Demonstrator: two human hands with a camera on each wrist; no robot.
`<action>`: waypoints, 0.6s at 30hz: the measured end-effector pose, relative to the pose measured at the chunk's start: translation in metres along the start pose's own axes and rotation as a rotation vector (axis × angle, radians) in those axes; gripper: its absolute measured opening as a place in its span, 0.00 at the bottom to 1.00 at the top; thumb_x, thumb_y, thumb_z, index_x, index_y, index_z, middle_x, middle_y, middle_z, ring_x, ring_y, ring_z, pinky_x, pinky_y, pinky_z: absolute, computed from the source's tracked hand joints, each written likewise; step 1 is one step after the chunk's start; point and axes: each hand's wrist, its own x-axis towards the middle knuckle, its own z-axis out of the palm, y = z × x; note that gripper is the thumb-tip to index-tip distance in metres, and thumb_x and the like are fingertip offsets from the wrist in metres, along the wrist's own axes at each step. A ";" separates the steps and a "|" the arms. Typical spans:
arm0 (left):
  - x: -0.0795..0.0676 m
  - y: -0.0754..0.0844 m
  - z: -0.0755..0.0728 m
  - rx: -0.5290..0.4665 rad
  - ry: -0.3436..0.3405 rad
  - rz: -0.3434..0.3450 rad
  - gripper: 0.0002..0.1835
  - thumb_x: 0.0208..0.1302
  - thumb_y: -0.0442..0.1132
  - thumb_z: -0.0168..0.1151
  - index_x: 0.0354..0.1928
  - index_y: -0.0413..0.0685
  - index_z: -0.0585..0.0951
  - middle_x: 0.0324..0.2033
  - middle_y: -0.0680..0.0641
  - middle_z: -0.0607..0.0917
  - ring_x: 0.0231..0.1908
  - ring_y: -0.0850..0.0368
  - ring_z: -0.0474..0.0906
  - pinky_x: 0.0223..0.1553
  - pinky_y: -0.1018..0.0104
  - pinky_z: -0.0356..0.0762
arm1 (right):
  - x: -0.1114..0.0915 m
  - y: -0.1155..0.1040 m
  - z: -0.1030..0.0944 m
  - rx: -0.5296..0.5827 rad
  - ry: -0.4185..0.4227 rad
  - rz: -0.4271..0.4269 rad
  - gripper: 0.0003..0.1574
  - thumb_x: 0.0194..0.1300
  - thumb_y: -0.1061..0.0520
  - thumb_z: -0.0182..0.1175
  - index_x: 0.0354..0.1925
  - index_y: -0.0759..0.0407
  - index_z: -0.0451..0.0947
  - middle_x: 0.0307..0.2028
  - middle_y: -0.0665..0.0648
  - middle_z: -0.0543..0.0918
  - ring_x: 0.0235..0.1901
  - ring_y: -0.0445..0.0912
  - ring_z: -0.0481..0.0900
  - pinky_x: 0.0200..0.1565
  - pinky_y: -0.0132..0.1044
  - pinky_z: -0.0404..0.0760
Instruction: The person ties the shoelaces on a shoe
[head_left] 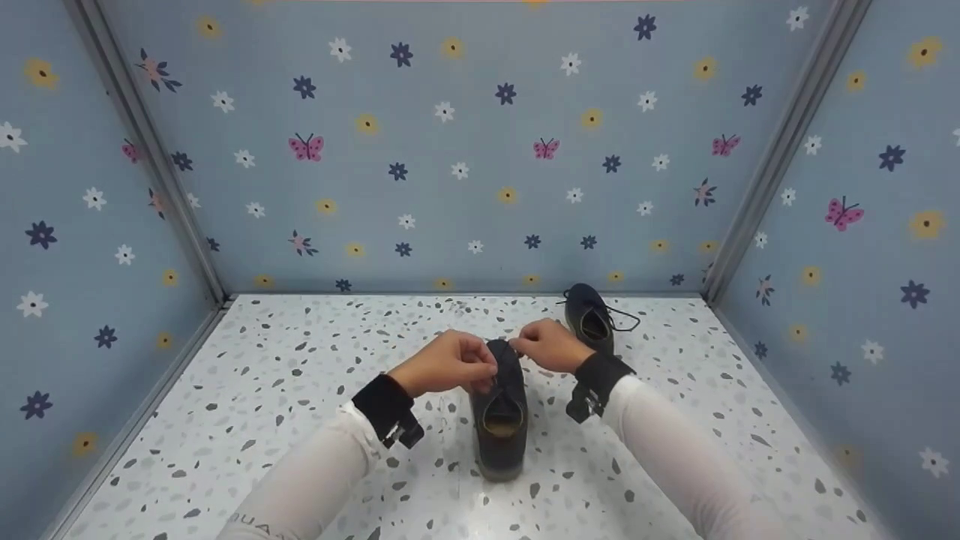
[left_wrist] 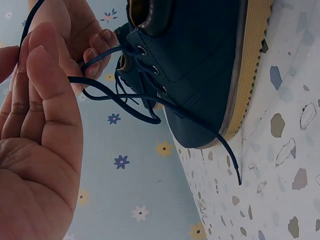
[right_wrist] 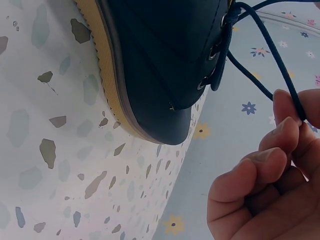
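A dark blue lace-up shoe (head_left: 501, 454) stands on the floor, toe pointing away from me. My left hand (head_left: 446, 364) is over its left side, pinching the blue shoelace (left_wrist: 107, 91) between thumb and fingers. Across the shoe, my right hand (head_left: 553, 346) pinches a loop of the lace (right_wrist: 275, 52) between thumb and forefinger, its other fingers curled. Crossed lace lies over the eyelets, and one loose lace end hangs down the shoe's side in the left wrist view. The left fingers hide part of the lace.
A second dark shoe (head_left: 583, 300), its lace loose on the floor, stands farther back on the right. Flower-patterned panels (head_left: 480, 150) enclose the speckled floor (head_left: 300, 420) at the back and both sides, with grey metal posts (head_left: 784, 150) in the corners.
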 end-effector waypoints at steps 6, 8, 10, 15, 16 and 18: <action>0.002 -0.002 0.011 0.019 -0.036 0.008 0.08 0.71 0.36 0.66 0.42 0.36 0.86 0.31 0.43 0.92 0.29 0.60 0.89 0.37 0.54 0.90 | -0.001 -0.001 0.000 -0.008 0.006 -0.003 0.22 0.75 0.49 0.59 0.22 0.50 0.77 0.21 0.44 0.75 0.22 0.39 0.69 0.32 0.33 0.70; 0.002 -0.003 0.014 0.041 -0.046 0.003 0.08 0.71 0.37 0.66 0.42 0.37 0.86 0.32 0.43 0.92 0.29 0.60 0.89 0.37 0.53 0.90 | 0.000 -0.001 0.000 -0.014 0.008 -0.009 0.22 0.75 0.49 0.59 0.21 0.50 0.77 0.21 0.44 0.75 0.22 0.39 0.69 0.32 0.33 0.70; 0.003 -0.003 0.018 0.061 -0.058 -0.004 0.09 0.71 0.38 0.66 0.42 0.39 0.87 0.33 0.43 0.92 0.29 0.61 0.89 0.37 0.53 0.90 | 0.000 0.000 0.000 -0.018 0.009 -0.018 0.22 0.75 0.49 0.59 0.21 0.50 0.76 0.20 0.44 0.75 0.21 0.39 0.69 0.32 0.33 0.70; 0.005 -0.002 0.023 0.105 -0.089 -0.020 0.10 0.71 0.40 0.66 0.46 0.43 0.89 0.36 0.46 0.93 0.29 0.62 0.89 0.31 0.65 0.86 | -0.001 0.001 0.000 -0.006 0.004 -0.028 0.23 0.76 0.50 0.59 0.21 0.50 0.75 0.19 0.44 0.73 0.20 0.40 0.68 0.31 0.33 0.69; 0.005 -0.002 0.024 0.115 -0.096 -0.017 0.10 0.71 0.41 0.66 0.47 0.43 0.89 0.36 0.46 0.93 0.29 0.62 0.89 0.30 0.66 0.85 | -0.001 0.001 0.000 0.001 0.002 -0.026 0.22 0.76 0.50 0.59 0.21 0.50 0.76 0.19 0.44 0.73 0.20 0.40 0.68 0.31 0.33 0.69; 0.005 -0.002 0.025 0.125 -0.114 -0.017 0.12 0.71 0.41 0.65 0.50 0.43 0.89 0.37 0.46 0.94 0.29 0.62 0.89 0.29 0.67 0.84 | -0.001 0.001 0.000 0.015 0.000 -0.020 0.22 0.76 0.50 0.60 0.23 0.51 0.78 0.20 0.44 0.74 0.20 0.40 0.68 0.31 0.33 0.70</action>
